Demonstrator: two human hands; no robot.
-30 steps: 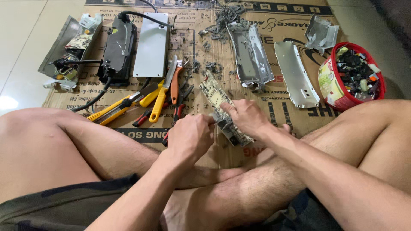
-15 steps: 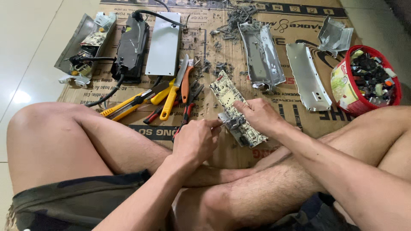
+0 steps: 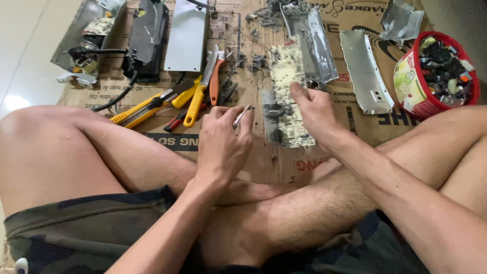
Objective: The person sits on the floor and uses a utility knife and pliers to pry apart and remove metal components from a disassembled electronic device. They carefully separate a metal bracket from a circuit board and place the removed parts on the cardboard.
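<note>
I see my left hand (image 3: 221,139) nearest, curled tight around a small metal tool (image 3: 242,115) whose tip pokes out between thumb and fingers. Just beside it, my right hand (image 3: 315,109) is half open, fingers spread and pressing on the circuit board (image 3: 285,81), which lies on the cardboard sheet (image 3: 264,157) over the floor, between my knees. Farther left lie yellow-handled pliers (image 3: 195,101) and a yellow utility knife (image 3: 139,107). Farther right sits a red bucket (image 3: 431,104) of parts, beyond a grey metal plate (image 3: 364,71).
</note>
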